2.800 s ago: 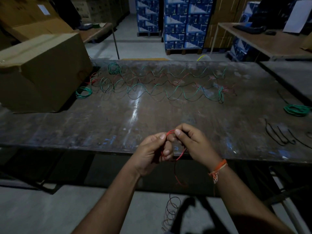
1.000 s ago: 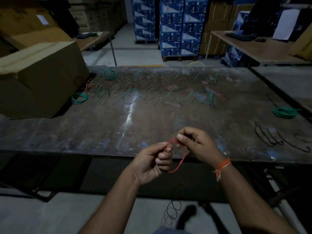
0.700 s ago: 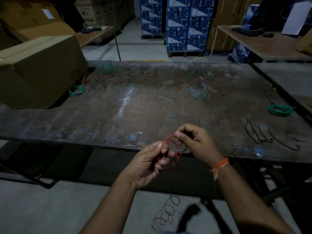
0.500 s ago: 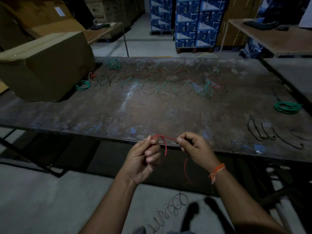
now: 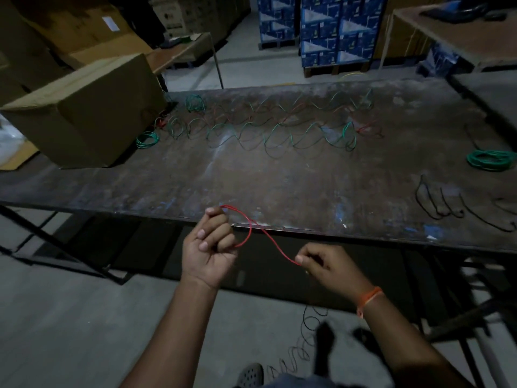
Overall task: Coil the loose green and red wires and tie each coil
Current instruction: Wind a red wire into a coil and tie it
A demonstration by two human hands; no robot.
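- Head view, grip: your left hand is fisted round one loop of the red wire, thumb pressing the top of the loop; your right hand pinches the same wire between thumb and forefinger, further along its run
- Head view, where it is: the red wire hangs in the air just in front of the table's near edge, crossing over itself between your hands, and its dark springy tail trails to the floor near your sandal
- Risk: only one loop looks gathered, so if your left thumb eases, the stiff wire likely springs open and the coil is lost
- Risk: the tail keeps its curls, so as you draw it up it may snag on itself or catch under your foot
- Risk: pulling hard with your right hand could tighten the crossing into a kink rather than a round turn
- Materials: the wire is thin, smooth, plastic-sheathed and holds a bend; the table is worn, scuffed metal with dull glare
- Still to do: loose green and red wires lie in long wavy strands across the far side of the table, tangled together
- Nearby: small green coils sit just beside the cardboard box, another green coil lies at the far right, and black wire pieces lie near it
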